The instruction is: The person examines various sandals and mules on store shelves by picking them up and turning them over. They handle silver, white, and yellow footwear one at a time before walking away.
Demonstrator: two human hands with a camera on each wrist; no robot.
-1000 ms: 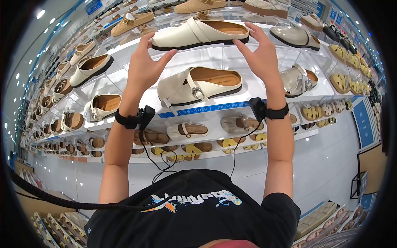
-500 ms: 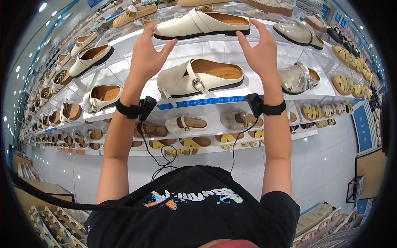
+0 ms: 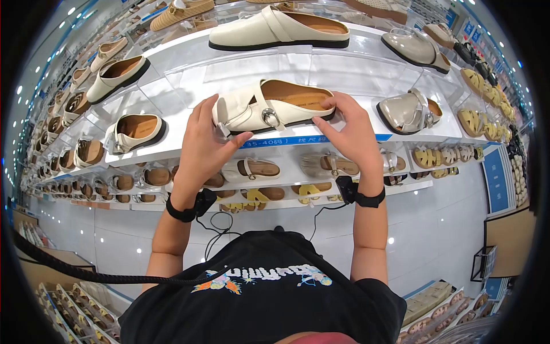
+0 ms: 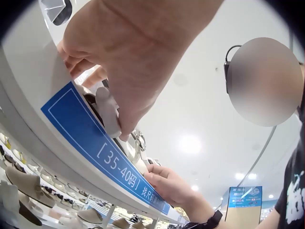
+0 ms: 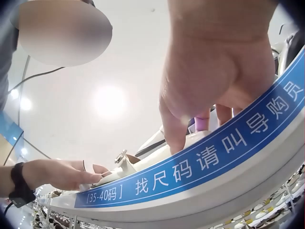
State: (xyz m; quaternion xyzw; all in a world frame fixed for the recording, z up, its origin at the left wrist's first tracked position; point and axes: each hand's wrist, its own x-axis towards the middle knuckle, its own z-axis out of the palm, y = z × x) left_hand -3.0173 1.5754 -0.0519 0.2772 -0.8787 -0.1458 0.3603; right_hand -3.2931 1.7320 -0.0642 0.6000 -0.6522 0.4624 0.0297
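Note:
A cream shoe with an open heel and a round buckle sits on the front shelf, its toe to the left. My left hand holds it around the toe, thumb in front and fingers behind. At the heel, my right hand grips with its thumb at the front side and fingers over the back rim. The left wrist view has the left hand by a pale tag. In the right wrist view the right hand reaches down behind the blue label strip.
On a clear riser behind stands a plain cream shoe. A grey buckled shoe is to the right, a cream one to the left. Lower shelves hold several more shoes, some yellow sandals. Cables hang from the wrist cameras.
Both hands have left the plain cream shoe on the riser and come down and nearer to the buckled shoe, which they now hold at its two ends.

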